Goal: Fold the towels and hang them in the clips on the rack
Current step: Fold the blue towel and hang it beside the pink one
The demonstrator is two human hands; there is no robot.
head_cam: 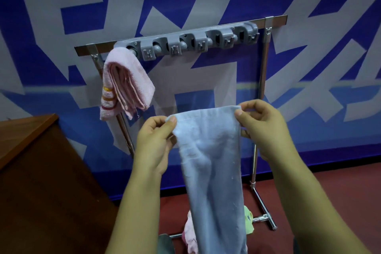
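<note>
A light blue towel point(214, 163) hangs lengthwise in front of me, below the rack. My left hand point(153, 142) pinches its upper left corner and my right hand point(266, 128) pinches its upper right corner, holding the top edge stretched level. A grey clip bar point(185, 42) with several clips runs along the top of a metal rack point(261, 88). A folded pink towel point(125, 84) with striped edge hangs from the leftmost clip. The other clips hold nothing.
A brown wooden cabinet point(41, 171) stands at the left. On the red floor point(299, 202) by the rack's base lie a pink towel point(189, 233) and a yellow-green cloth point(248, 220), partly hidden behind the blue towel. A blue and white wall is behind.
</note>
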